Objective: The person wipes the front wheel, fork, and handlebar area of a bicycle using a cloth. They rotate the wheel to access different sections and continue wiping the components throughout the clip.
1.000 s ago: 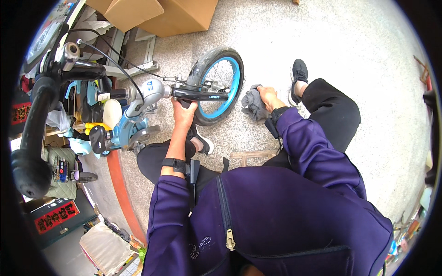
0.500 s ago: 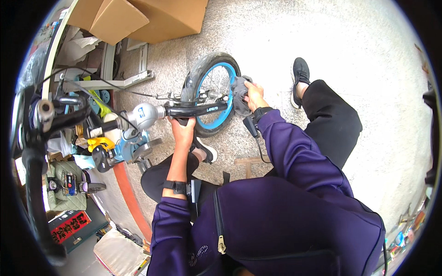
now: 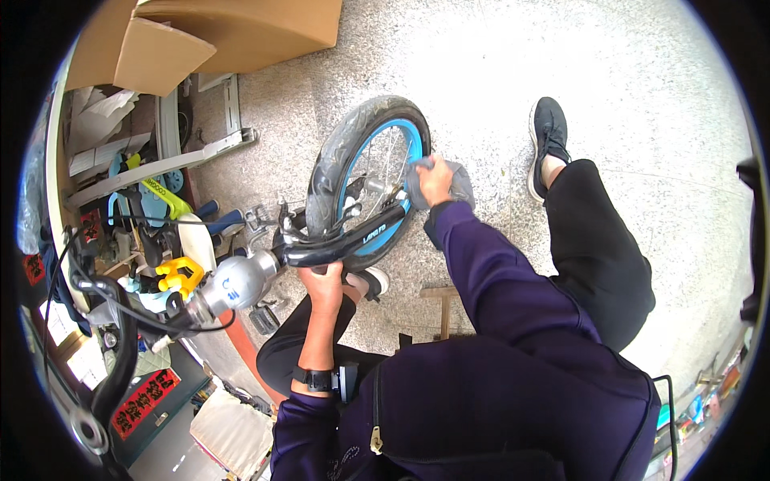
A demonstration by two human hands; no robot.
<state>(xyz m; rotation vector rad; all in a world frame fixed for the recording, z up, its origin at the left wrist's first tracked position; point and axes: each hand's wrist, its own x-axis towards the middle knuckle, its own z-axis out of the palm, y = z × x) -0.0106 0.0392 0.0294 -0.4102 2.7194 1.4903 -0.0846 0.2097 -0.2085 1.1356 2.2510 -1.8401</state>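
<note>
Left hand [image 3: 325,282]: clenched round the black fork [image 3: 345,244], steadying the bike
Right hand [image 3: 433,178]: grasping a grey rag [image 3: 459,181] against the blue-rimmed wheel [image 3: 365,180], which stands off the floor
Advice: I'd judge firm bracing helps; wipe along the rim
Boxes: brown cardboard [image 3: 233,28], top left
Sign: red placard [image 3: 144,401], lower left; red tag [image 3: 34,268], far left

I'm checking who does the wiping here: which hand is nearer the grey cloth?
Right. The right hand presses the grey cloth against the blue wheel rim; the left hand is apart from it, gripping the black fork below the wheel.
</note>
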